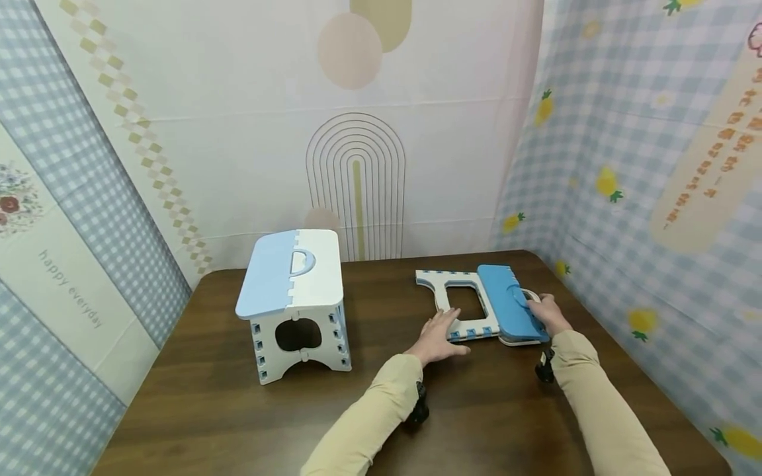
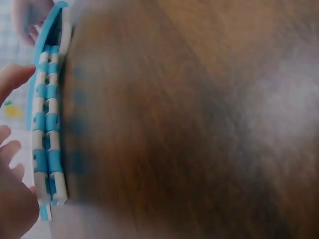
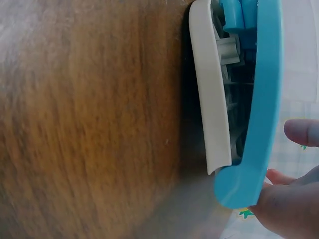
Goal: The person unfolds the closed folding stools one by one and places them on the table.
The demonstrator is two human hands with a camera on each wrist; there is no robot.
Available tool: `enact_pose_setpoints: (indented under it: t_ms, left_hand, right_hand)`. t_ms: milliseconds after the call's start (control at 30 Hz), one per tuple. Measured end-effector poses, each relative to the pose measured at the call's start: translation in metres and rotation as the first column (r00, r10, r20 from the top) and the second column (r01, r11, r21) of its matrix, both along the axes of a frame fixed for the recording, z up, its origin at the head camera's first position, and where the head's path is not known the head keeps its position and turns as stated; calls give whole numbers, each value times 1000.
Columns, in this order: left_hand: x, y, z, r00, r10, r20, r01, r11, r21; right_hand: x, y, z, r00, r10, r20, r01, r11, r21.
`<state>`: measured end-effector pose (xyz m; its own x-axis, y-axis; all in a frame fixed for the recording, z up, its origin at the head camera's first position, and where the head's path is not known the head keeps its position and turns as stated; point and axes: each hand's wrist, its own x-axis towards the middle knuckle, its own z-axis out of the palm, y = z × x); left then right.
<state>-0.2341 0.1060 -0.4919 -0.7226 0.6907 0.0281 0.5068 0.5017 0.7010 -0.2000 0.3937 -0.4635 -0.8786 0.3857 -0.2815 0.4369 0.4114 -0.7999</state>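
Observation:
A folded blue-and-white step stool [image 1: 506, 301] lies flat at the table's right. Its white leg frame [image 1: 440, 291] points left and its blue seat panel lies on the right. My left hand [image 1: 436, 337], fingers spread, reaches over the frame's near left corner; in the left wrist view its thumb [image 2: 17, 77] stands out beside the hinged edge. At the right end, my right hand [image 1: 549, 314] holds the stool by its white handle [image 1: 532, 295]. In the right wrist view, the white lower panel [image 3: 212, 94] stands slightly apart from the blue one [image 3: 266, 99].
An unfolded step stool [image 1: 297, 304], with a light-blue and white top, stands upright on the left of the brown table [image 1: 381, 396]. Patterned cloths [image 1: 262, 145] hang behind and at both sides. Black wrist cameras [image 1: 419, 403] are strapped to both sleeves.

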Motion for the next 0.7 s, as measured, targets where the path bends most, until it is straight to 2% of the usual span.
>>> enact_pose_setpoints:
  t_ms: [100,200,333,433,533,700]
  left_hand:
    - [2,5,-2,999,15,-33,-16,1000,-16]
    - [7,8,-5,996,26,-89,-33,996,-78]
    - [16,11,-9,982,38,-184,-70,983,-172]
    - [20,14,-7,974,61,-217,-105,975,-196]
    - [23,16,-3,966,86,-244,-144,962,-233]
    - [27,20,1,925,86,-370,-210,927,-310]
  right_hand:
    - [0,-2,-1,1000,-18,-7,18,1000,-15]
    - [0,-2,-4,999,-41,-15,41,999,-21]
    - [6,-3,-9,995,-93,-44,92,995,-37]
    - [10,-2,-8,988,-133,-79,129,990,-56]
    - [13,-2,-3,985,-135,-104,124,987,-105]
    - [19,2,9,990,-115,-76,99,977,-190]
